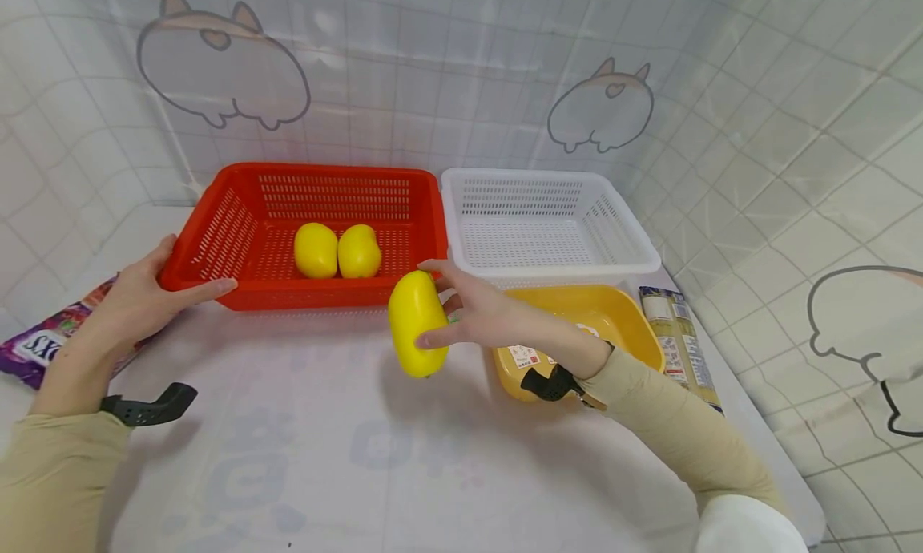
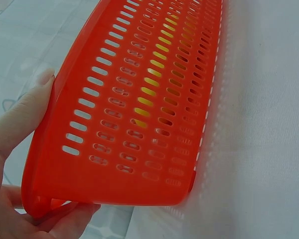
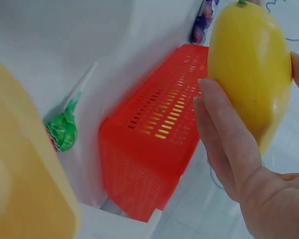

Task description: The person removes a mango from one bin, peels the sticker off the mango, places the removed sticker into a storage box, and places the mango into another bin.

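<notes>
My right hand [image 1: 479, 308] holds a yellow mango [image 1: 414, 328] above the table, just in front of a red basket [image 1: 310, 294]. In the right wrist view, fingers lie along one side of the mango [image 3: 249, 64], its small green stem end pointing up. At the basket's near left corner, my left hand [image 1: 140, 304] grips the rim, thumb over the front edge; the left wrist view shows the fingers under the corner of the basket [image 2: 109, 184]. Two more mangoes [image 1: 316, 251] lie side by side inside the red basket.
Right of the red basket stands a white basket [image 1: 555, 270]. A yellow tub [image 1: 652, 353] sits before it, under my right forearm, with a printed packet [image 1: 678, 345] alongside. A purple snack bag [image 1: 36, 353] lies beyond my left wrist. A green-wrapped lollipop [image 3: 65, 129] lies near the tub.
</notes>
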`<state>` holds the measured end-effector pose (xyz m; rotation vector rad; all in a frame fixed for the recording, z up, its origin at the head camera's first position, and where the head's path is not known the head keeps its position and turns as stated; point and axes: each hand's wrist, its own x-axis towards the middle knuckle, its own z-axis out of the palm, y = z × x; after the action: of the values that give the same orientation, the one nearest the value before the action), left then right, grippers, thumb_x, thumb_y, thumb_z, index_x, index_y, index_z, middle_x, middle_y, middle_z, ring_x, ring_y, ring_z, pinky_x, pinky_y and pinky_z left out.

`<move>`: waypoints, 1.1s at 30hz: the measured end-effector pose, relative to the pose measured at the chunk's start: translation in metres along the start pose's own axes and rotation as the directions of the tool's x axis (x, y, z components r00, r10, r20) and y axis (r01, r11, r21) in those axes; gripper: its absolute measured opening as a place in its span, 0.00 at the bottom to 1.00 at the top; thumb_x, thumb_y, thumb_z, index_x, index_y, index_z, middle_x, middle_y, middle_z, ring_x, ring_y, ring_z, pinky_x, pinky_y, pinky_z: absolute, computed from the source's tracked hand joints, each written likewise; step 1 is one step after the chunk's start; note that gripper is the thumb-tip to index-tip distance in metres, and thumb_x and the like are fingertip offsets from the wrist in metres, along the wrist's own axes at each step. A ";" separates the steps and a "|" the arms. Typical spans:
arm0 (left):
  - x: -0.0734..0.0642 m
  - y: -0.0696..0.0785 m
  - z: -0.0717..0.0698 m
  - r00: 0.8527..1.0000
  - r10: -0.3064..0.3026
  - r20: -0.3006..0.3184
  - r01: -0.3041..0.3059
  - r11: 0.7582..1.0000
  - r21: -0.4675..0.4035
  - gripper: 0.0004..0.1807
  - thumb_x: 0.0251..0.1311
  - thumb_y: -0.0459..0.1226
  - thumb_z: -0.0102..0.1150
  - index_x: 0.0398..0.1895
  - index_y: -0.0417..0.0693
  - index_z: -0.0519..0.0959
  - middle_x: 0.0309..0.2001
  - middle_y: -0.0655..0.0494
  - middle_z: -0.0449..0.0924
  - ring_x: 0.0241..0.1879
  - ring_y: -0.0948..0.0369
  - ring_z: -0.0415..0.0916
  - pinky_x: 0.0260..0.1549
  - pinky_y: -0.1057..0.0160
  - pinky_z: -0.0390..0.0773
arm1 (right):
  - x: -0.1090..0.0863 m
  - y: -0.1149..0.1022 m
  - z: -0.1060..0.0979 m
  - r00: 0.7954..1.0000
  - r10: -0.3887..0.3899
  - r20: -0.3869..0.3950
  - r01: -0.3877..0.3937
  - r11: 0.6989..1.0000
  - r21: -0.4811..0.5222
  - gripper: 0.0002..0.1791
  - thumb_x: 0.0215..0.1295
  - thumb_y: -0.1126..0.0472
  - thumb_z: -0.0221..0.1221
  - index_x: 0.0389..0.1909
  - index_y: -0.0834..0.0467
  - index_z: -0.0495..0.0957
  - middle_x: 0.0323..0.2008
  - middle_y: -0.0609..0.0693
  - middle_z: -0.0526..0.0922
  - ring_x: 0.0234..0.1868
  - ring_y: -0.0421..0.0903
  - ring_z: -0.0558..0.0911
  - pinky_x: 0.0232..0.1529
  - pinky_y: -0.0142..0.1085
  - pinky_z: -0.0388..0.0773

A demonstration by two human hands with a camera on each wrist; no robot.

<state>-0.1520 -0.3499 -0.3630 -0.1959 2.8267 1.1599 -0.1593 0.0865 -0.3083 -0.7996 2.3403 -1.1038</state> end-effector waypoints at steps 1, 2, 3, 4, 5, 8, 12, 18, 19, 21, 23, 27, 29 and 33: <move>0.000 0.000 0.000 1.000 0.001 -0.001 -0.001 1.000 0.003 0.64 0.61 0.65 0.57 0.76 0.52 0.19 0.76 0.24 0.36 0.65 0.29 0.46 0.48 0.29 0.70 | 0.001 -0.001 -0.001 1.000 0.002 -0.002 -0.002 1.000 -0.001 0.50 0.56 0.57 0.73 0.75 0.49 0.53 0.62 0.51 0.71 0.54 0.49 0.79 0.50 0.38 0.83; 0.000 0.000 0.000 1.000 0.003 -0.001 -0.003 1.000 0.005 0.64 0.61 0.65 0.57 0.76 0.52 0.19 0.76 0.24 0.36 0.65 0.29 0.46 0.49 0.29 0.70 | 0.002 -0.002 -0.002 1.000 0.005 -0.004 -0.005 1.000 -0.003 0.50 0.56 0.57 0.73 0.75 0.49 0.53 0.62 0.51 0.71 0.54 0.49 0.79 0.49 0.38 0.83; 0.000 0.000 0.000 1.000 0.003 -0.001 -0.003 1.000 0.005 0.64 0.61 0.65 0.57 0.76 0.52 0.19 0.76 0.24 0.36 0.65 0.29 0.46 0.49 0.28 0.69 | 0.004 -0.003 -0.003 1.000 0.005 -0.006 -0.005 1.000 -0.008 0.50 0.56 0.57 0.73 0.75 0.49 0.53 0.62 0.51 0.71 0.54 0.49 0.79 0.48 0.38 0.84; 0.000 0.000 0.000 1.000 0.004 0.000 -0.004 1.000 0.004 0.64 0.61 0.65 0.57 0.76 0.52 0.19 0.76 0.24 0.36 0.65 0.29 0.46 0.50 0.27 0.68 | 0.005 -0.005 -0.004 1.000 0.004 -0.008 -0.004 1.000 -0.014 0.50 0.56 0.57 0.73 0.75 0.49 0.54 0.62 0.51 0.71 0.54 0.49 0.79 0.48 0.38 0.84; 0.001 0.000 0.000 1.000 0.004 0.001 -0.004 1.000 0.004 0.64 0.61 0.65 0.57 0.76 0.52 0.19 0.76 0.24 0.36 0.65 0.29 0.46 0.51 0.27 0.68 | 0.006 -0.006 -0.005 1.000 0.003 -0.012 -0.003 1.000 -0.024 0.50 0.56 0.57 0.73 0.75 0.50 0.54 0.61 0.51 0.71 0.54 0.49 0.79 0.48 0.38 0.84; 0.001 0.001 0.000 1.000 0.006 0.002 -0.006 1.000 0.001 0.64 0.61 0.65 0.57 0.76 0.52 0.19 0.76 0.24 0.37 0.65 0.30 0.46 0.51 0.28 0.68 | 0.010 -0.009 -0.008 1.000 0.004 -0.023 -0.005 0.999 -0.051 0.50 0.55 0.56 0.74 0.75 0.49 0.55 0.60 0.51 0.72 0.54 0.49 0.80 0.47 0.38 0.84; 0.000 0.001 0.000 1.000 0.008 0.002 -0.008 1.000 0.002 0.64 0.61 0.65 0.57 0.76 0.52 0.19 0.76 0.24 0.37 0.65 0.30 0.47 0.49 0.30 0.70 | 0.016 -0.013 -0.012 0.999 0.017 -0.033 -0.019 0.997 -0.080 0.50 0.55 0.54 0.74 0.74 0.47 0.55 0.61 0.50 0.72 0.54 0.47 0.80 0.49 0.38 0.83; 0.000 0.002 0.000 1.000 0.007 0.002 -0.007 1.000 -0.002 0.64 0.61 0.65 0.57 0.76 0.53 0.19 0.76 0.24 0.37 0.65 0.30 0.47 0.49 0.31 0.71 | 0.024 -0.021 -0.015 0.998 0.028 -0.052 -0.034 0.991 -0.130 0.50 0.56 0.53 0.73 0.75 0.45 0.55 0.62 0.48 0.72 0.54 0.46 0.79 0.50 0.37 0.82; 0.000 0.001 0.000 1.000 0.006 0.003 -0.006 1.000 -0.004 0.63 0.61 0.65 0.57 0.76 0.53 0.19 0.76 0.24 0.37 0.66 0.30 0.46 0.48 0.31 0.71 | 0.024 -0.023 -0.016 0.998 0.028 -0.055 -0.035 0.990 -0.139 0.49 0.56 0.53 0.73 0.75 0.45 0.55 0.62 0.48 0.72 0.53 0.46 0.79 0.50 0.37 0.82; -0.001 0.001 0.000 1.000 0.005 0.002 -0.005 1.000 -0.004 0.63 0.61 0.65 0.57 0.76 0.53 0.19 0.76 0.24 0.36 0.66 0.30 0.46 0.48 0.31 0.71 | 0.026 -0.025 -0.017 0.998 0.023 -0.059 -0.032 0.988 -0.151 0.49 0.56 0.53 0.73 0.75 0.45 0.55 0.61 0.48 0.71 0.52 0.46 0.79 0.51 0.36 0.82; -0.001 0.001 0.000 1.000 0.005 0.001 -0.005 1.000 -0.004 0.63 0.61 0.65 0.57 0.76 0.53 0.19 0.76 0.24 0.36 0.66 0.30 0.46 0.48 0.31 0.72 | 0.028 -0.027 -0.018 0.998 0.022 -0.062 -0.031 0.987 -0.155 0.50 0.56 0.53 0.73 0.75 0.45 0.55 0.61 0.48 0.72 0.51 0.47 0.79 0.51 0.36 0.81; 0.000 0.000 0.000 1.000 0.016 0.001 -0.016 1.000 0.003 0.63 0.62 0.64 0.57 0.76 0.53 0.20 0.75 0.23 0.38 0.65 0.29 0.47 0.47 0.33 0.74 | 0.034 -0.029 -0.021 0.998 0.009 -0.065 -0.019 0.987 -0.157 0.50 0.56 0.53 0.73 0.76 0.46 0.55 0.61 0.49 0.72 0.51 0.48 0.80 0.51 0.36 0.82; 0.000 0.000 0.000 1.000 0.021 0.001 -0.021 1.000 0.003 0.63 0.62 0.64 0.57 0.76 0.53 0.20 0.75 0.23 0.38 0.65 0.29 0.47 0.47 0.32 0.74 | 0.037 -0.030 -0.023 0.998 0.003 -0.065 -0.013 0.987 -0.161 0.50 0.56 0.52 0.73 0.76 0.47 0.55 0.61 0.50 0.73 0.52 0.47 0.80 0.51 0.36 0.82; 0.000 0.000 0.000 1.000 0.021 0.002 -0.021 1.000 0.002 0.63 0.62 0.64 0.57 0.76 0.53 0.20 0.76 0.24 0.38 0.65 0.30 0.47 0.45 0.35 0.74 | 0.043 -0.031 -0.027 0.997 0.004 -0.071 -0.015 0.987 -0.162 0.51 0.56 0.52 0.73 0.76 0.47 0.55 0.62 0.51 0.74 0.51 0.48 0.80 0.48 0.35 0.83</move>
<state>-0.1522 -0.3497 -0.3635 -0.1651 2.8347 1.1602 -0.1975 0.0570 -0.2731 -0.8180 2.5160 -0.9605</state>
